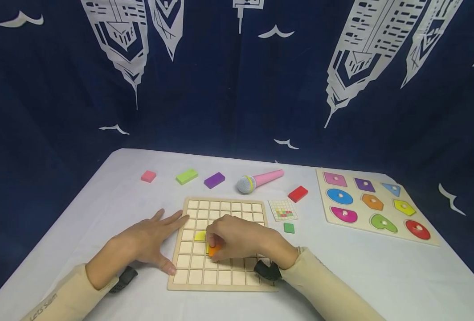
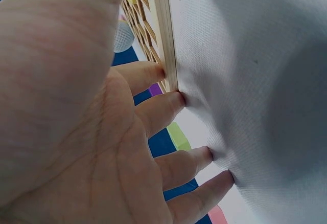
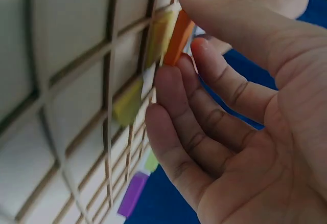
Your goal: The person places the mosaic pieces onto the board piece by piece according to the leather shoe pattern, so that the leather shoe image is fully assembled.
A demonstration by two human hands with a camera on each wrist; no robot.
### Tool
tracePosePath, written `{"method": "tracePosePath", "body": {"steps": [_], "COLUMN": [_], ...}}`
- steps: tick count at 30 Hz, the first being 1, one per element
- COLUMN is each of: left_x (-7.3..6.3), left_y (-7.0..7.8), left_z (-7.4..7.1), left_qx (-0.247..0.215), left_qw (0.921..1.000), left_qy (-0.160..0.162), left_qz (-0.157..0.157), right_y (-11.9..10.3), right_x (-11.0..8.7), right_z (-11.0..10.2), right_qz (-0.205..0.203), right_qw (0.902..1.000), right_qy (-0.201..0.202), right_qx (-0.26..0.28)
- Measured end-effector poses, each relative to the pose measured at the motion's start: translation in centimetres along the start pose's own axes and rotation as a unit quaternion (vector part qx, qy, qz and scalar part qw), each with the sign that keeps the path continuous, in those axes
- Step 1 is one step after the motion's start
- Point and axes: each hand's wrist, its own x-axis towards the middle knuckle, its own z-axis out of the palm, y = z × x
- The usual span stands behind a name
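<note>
Over to the right hand (image 1: 237, 236), low above the middle of the gridded board (image 1: 221, 288), and its grip is pinching the orange block (image 1: 214, 250) between thumb and fingertips! That fingertip hold looks chosen for fine control, since the cells are small and one yellow piece (image 1: 200, 235) sits on the grid just beside. The right wrist view shows a second yellow piece (image 3: 159, 37), right next to the orange; whether that orange block touches the wood, I cannot tell. On the other flank, the left hand (image 1: 150, 234) is spread wide, its grip pinching nothing, thumb and index finger against the board's left edge, other fingertips down on the table (image 1: 100, 214), probably to steady the frame. Look past the right corner: a small pattern card (image 1: 283, 210) lies face up, presumably for easy glancing, a green piece (image 1: 289, 228) just below it. Beyond the board, the red block (image 1: 298, 194), purple block (image 1: 214, 180), lime block (image 1: 187, 176) and pink block (image 1: 148, 176) lie spaced apart, seemingly within reach yet out of the way.
</note>
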Motion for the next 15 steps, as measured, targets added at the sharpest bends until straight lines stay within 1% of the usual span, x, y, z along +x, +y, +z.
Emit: {"method": "tracePosePath", "body": {"steps": [4,8,15], "left_x": [0.1,0.1,0.0], "left_y": [0.0,0.0,0.0], "left_z": [0.0,0.0,-0.1], "left_qx": [0.006,0.009,0.008], "left_qw": [1.0,0.9999,1.0], "left_qy": [0.001,0.002,0.001], "left_qz": [0.005,0.005,0.001], "right_y": [-0.5,-1.0,-1.7], "right_x": [1.4,2.3,3.2], "right_z": [0.4,0.6,0.9], "right_qz": [-0.009,-0.015,0.001], "right_qw": [0.9999,0.9995,0.9986], "right_qy": [0.0,-0.005,-0.009], "right_qx": [-0.011,-0.029,-0.052]}}
